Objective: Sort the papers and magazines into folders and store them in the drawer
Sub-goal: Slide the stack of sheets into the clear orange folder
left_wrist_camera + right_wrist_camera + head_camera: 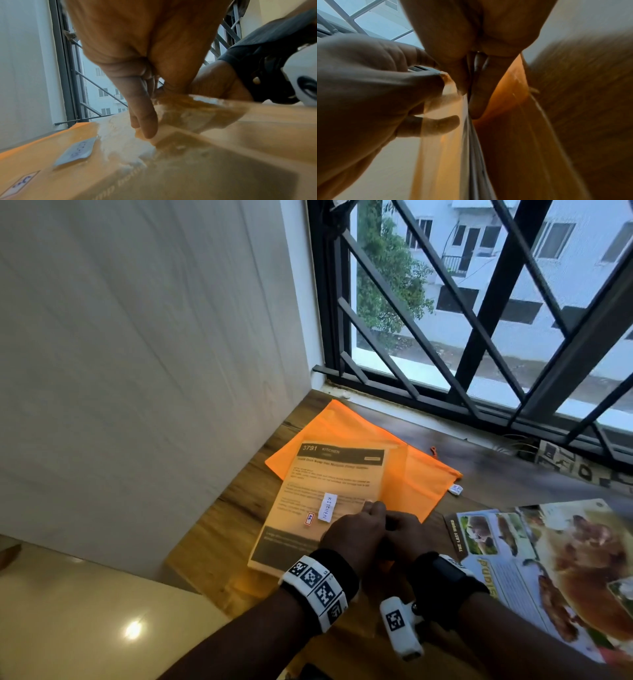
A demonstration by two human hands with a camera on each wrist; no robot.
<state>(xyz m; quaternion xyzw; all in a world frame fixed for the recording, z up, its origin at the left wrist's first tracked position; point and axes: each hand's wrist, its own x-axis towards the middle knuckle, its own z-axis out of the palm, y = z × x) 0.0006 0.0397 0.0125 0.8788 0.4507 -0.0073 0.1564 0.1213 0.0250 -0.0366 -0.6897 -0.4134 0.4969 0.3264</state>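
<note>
working at the near edge of the wooden table [219, 522], your left hand [356, 537] and right hand [406, 534] sit side by side, touching, at the right edge of the upper orange folder [308, 529]. left hand: thumb and fingers [145, 121] are pinched on the translucent top layer of that folder, lifting it a little; in the right wrist view your fingertips show through the film. right hand: the fingers [479, 94] run straight down along the folder's open edge, against the stacked white sheet edges; whether they clasp anything you cannot tell from these views. both wrists carry black bands with white marker blocks.

the upper folder lies flat, with a printed sheet [337, 474] inside headed "3791 kitchen". a white label [327, 507] reading "kitchen" and a small red-edged sticker [310, 519] are stuck on its face, just left of your left hand. beneath it, turned at an angle, lies a second orange folder [421, 477], its far corner near the window sill.

right of your hands, an open magazine [548, 563] with food photographs lies on the table, apart from the folders. beyond stands the window grille [479, 337], with a white wall [137, 371] to the left.
</note>
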